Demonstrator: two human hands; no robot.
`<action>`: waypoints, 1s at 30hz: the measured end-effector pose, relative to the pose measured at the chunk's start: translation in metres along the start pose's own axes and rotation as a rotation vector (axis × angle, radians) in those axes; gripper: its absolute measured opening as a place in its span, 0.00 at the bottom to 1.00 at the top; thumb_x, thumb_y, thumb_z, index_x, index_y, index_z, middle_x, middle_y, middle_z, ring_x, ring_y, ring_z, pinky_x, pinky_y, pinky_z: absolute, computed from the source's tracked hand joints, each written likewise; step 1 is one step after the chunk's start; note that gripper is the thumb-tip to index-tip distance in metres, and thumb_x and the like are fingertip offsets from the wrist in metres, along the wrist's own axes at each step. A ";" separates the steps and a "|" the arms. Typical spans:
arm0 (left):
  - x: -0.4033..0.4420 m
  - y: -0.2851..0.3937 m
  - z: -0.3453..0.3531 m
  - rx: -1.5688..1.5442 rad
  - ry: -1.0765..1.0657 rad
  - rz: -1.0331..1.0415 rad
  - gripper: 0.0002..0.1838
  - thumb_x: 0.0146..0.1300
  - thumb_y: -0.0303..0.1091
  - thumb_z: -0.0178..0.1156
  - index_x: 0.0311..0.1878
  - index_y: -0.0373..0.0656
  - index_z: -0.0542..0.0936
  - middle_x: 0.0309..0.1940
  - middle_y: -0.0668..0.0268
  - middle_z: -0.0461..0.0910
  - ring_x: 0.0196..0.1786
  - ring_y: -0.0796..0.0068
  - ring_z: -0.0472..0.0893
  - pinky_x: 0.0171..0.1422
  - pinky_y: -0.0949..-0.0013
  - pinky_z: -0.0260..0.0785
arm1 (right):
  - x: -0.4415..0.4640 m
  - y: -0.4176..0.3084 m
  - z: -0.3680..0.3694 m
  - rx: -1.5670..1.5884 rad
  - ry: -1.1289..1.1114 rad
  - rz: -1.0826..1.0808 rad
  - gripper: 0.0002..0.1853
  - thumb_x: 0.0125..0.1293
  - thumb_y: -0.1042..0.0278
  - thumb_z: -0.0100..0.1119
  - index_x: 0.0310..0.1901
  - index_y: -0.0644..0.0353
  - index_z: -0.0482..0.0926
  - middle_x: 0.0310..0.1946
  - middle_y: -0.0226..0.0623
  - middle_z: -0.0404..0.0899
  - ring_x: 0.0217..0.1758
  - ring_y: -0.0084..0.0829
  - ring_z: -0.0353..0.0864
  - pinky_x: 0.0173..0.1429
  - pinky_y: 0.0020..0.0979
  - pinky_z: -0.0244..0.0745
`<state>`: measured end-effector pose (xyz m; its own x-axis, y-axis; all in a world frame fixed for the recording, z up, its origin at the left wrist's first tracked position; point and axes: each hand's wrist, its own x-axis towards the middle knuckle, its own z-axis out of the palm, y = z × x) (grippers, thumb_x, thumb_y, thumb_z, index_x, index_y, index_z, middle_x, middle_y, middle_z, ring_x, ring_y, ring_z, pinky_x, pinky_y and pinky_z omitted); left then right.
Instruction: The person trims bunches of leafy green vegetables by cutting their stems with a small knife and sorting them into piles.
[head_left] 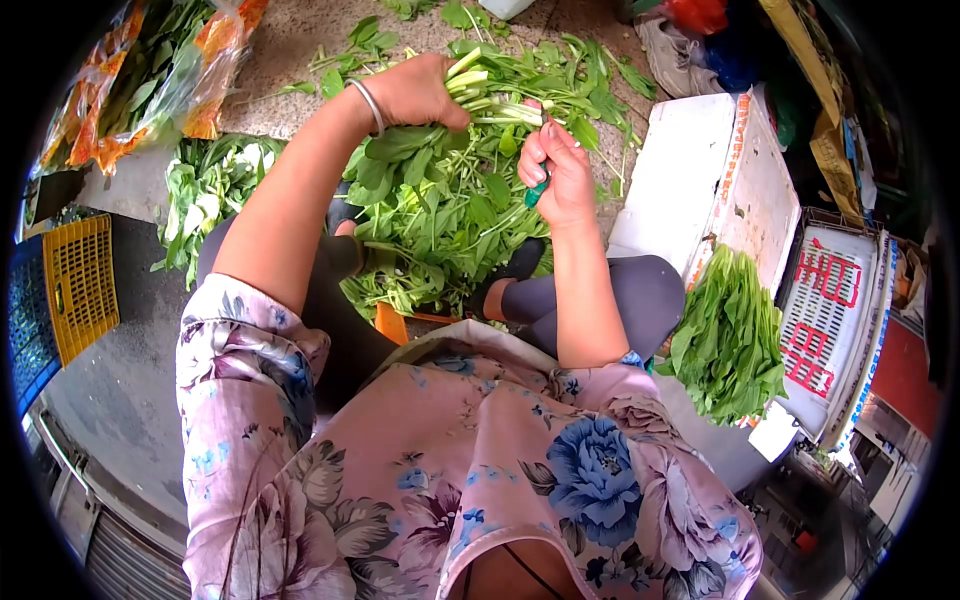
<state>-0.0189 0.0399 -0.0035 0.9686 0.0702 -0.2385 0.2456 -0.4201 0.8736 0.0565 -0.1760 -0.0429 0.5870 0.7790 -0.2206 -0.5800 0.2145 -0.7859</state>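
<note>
My left hand (425, 95), with a bangle at the wrist, is closed around a bunch of leafy greens (480, 95). The pale stem ends point right, and the leaves hang down below my palm. Close by, my right hand (557, 170) is wrapped around a small knife with a green handle (537, 190). Only a bit of its dark blade shows, at the stem ends; my fingers hide the rest. Beneath both hands lies a heap of loose leaves and stems (440, 230), spread between my legs.
On the right, a bundle of long greens (728, 340) lies beside a white foam box (680, 170) and a white crate (815, 310). To the left are more greens (215, 190), a plastic bag of leaves (150, 80), and yellow (82, 285) and blue (30, 320) crates.
</note>
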 end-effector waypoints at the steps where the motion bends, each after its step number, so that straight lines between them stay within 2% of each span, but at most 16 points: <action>1: 0.000 0.000 0.000 -0.053 -0.023 -0.012 0.17 0.37 0.33 0.67 0.31 0.34 0.77 0.21 0.61 0.77 0.25 0.74 0.75 0.32 0.69 0.69 | 0.000 0.000 -0.001 0.032 -0.013 0.007 0.19 0.68 0.61 0.46 0.57 0.60 0.66 0.21 0.25 0.62 0.18 0.16 0.59 0.23 0.19 0.56; 6: 0.001 -0.001 0.004 -0.232 -0.012 -0.082 0.16 0.37 0.31 0.68 0.32 0.34 0.78 0.23 0.64 0.78 0.25 0.77 0.75 0.31 0.71 0.69 | 0.001 0.000 -0.002 0.101 -0.006 0.009 0.19 0.68 0.58 0.46 0.57 0.58 0.66 0.21 0.25 0.63 0.17 0.16 0.59 0.23 0.18 0.56; 8: 0.002 0.001 0.004 -0.262 -0.001 -0.099 0.17 0.37 0.30 0.68 0.32 0.34 0.78 0.23 0.64 0.78 0.25 0.76 0.75 0.31 0.71 0.69 | 0.001 0.003 0.003 0.103 0.192 -0.056 0.25 0.64 0.57 0.53 0.59 0.61 0.65 0.23 0.27 0.68 0.19 0.16 0.63 0.21 0.18 0.57; 9: 0.003 0.002 0.002 -0.195 -0.019 -0.102 0.17 0.37 0.30 0.68 0.33 0.34 0.77 0.24 0.63 0.78 0.25 0.76 0.75 0.31 0.72 0.69 | 0.003 0.003 0.005 0.103 0.190 -0.055 0.25 0.64 0.57 0.53 0.59 0.61 0.65 0.23 0.27 0.68 0.19 0.16 0.63 0.21 0.18 0.57; 12: 0.001 0.002 0.004 -0.129 -0.027 -0.097 0.17 0.37 0.31 0.67 0.33 0.34 0.77 0.24 0.63 0.78 0.25 0.76 0.75 0.31 0.71 0.69 | 0.004 0.007 0.009 -0.041 0.214 -0.041 0.22 0.61 0.57 0.58 0.53 0.60 0.70 0.26 0.29 0.73 0.20 0.17 0.67 0.20 0.17 0.57; 14: 0.001 0.002 0.002 -0.125 -0.010 -0.081 0.16 0.38 0.32 0.67 0.32 0.34 0.78 0.23 0.63 0.78 0.25 0.75 0.75 0.31 0.70 0.69 | 0.010 0.012 0.009 -0.168 0.353 -0.079 0.16 0.58 0.61 0.62 0.45 0.60 0.75 0.28 0.30 0.76 0.20 0.18 0.70 0.20 0.16 0.57; 15: 0.001 0.003 -0.002 -0.045 0.078 -0.103 0.18 0.37 0.35 0.66 0.31 0.33 0.78 0.23 0.60 0.78 0.25 0.72 0.76 0.32 0.69 0.70 | 0.011 0.010 0.008 -0.181 0.440 -0.073 0.10 0.58 0.66 0.62 0.38 0.60 0.77 0.29 0.30 0.78 0.22 0.18 0.74 0.20 0.16 0.57; 17: 0.007 -0.007 -0.018 0.216 0.149 -0.150 0.20 0.38 0.41 0.63 0.31 0.33 0.78 0.25 0.53 0.79 0.28 0.63 0.79 0.36 0.66 0.72 | 0.015 0.013 -0.004 -0.313 0.477 -0.096 0.09 0.58 0.67 0.61 0.39 0.60 0.77 0.29 0.30 0.78 0.23 0.19 0.75 0.20 0.17 0.58; 18: 0.007 -0.010 -0.023 0.215 0.149 -0.151 0.20 0.38 0.41 0.63 0.31 0.33 0.78 0.25 0.53 0.79 0.28 0.63 0.79 0.36 0.66 0.72 | 0.015 0.011 -0.008 -0.448 0.514 -0.123 0.09 0.58 0.68 0.61 0.39 0.60 0.76 0.28 0.29 0.78 0.24 0.19 0.76 0.19 0.17 0.58; 19: 0.007 -0.013 -0.026 0.406 0.257 -0.161 0.20 0.39 0.41 0.63 0.31 0.33 0.79 0.27 0.52 0.79 0.30 0.60 0.80 0.38 0.64 0.72 | 0.013 0.008 -0.012 -0.482 0.511 -0.055 0.09 0.57 0.72 0.60 0.40 0.61 0.77 0.28 0.28 0.77 0.25 0.20 0.78 0.19 0.18 0.59; 20: 0.006 -0.017 -0.027 0.597 0.364 -0.171 0.20 0.39 0.41 0.62 0.32 0.33 0.79 0.28 0.50 0.79 0.33 0.58 0.80 0.40 0.62 0.72 | 0.011 0.005 -0.017 -0.483 0.511 -0.051 0.09 0.57 0.72 0.60 0.40 0.61 0.77 0.28 0.28 0.77 0.25 0.20 0.78 0.19 0.18 0.59; 21: 0.002 -0.013 -0.025 0.595 0.465 -0.174 0.20 0.40 0.41 0.61 0.33 0.32 0.79 0.29 0.49 0.79 0.35 0.55 0.80 0.42 0.61 0.72 | 0.009 0.002 -0.017 -0.337 0.466 -0.007 0.10 0.57 0.72 0.60 0.41 0.62 0.77 0.29 0.28 0.78 0.24 0.19 0.77 0.19 0.17 0.58; 22: -0.003 -0.009 -0.022 0.593 0.459 -0.179 0.20 0.40 0.41 0.61 0.33 0.32 0.79 0.29 0.49 0.79 0.35 0.55 0.80 0.42 0.61 0.72 | 0.007 0.001 -0.018 -0.190 0.421 0.036 0.11 0.56 0.71 0.61 0.41 0.63 0.77 0.29 0.28 0.78 0.23 0.18 0.76 0.18 0.16 0.57; 26: -0.004 0.009 -0.020 0.625 0.323 -0.365 0.18 0.41 0.38 0.59 0.36 0.38 0.79 0.29 0.49 0.79 0.34 0.53 0.80 0.41 0.58 0.72 | 0.010 0.010 -0.019 -0.666 0.482 0.021 0.10 0.55 0.71 0.61 0.38 0.62 0.78 0.25 0.27 0.78 0.24 0.16 0.76 0.19 0.16 0.58; 28: 0.007 -0.011 -0.018 0.491 0.281 -0.150 0.21 0.40 0.41 0.62 0.34 0.32 0.78 0.29 0.49 0.79 0.34 0.56 0.80 0.42 0.62 0.72 | 0.009 0.011 -0.019 -0.546 0.428 0.070 0.09 0.54 0.72 0.61 0.38 0.62 0.79 0.26 0.27 0.79 0.25 0.15 0.76 0.19 0.16 0.57; 30: 0.013 -0.019 -0.013 0.330 0.172 -0.129 0.23 0.38 0.41 0.66 0.35 0.32 0.78 0.29 0.49 0.79 0.34 0.58 0.80 0.42 0.63 0.72 | 0.008 0.012 -0.012 -0.584 0.297 0.130 0.08 0.55 0.71 0.61 0.37 0.61 0.79 0.25 0.27 0.79 0.25 0.15 0.77 0.18 0.15 0.54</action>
<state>-0.0108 0.0605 -0.0182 0.9298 0.2804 -0.2384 0.3672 -0.6645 0.6508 0.0604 -0.1739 -0.0611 0.7120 0.5634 -0.4191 -0.3044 -0.2903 -0.9073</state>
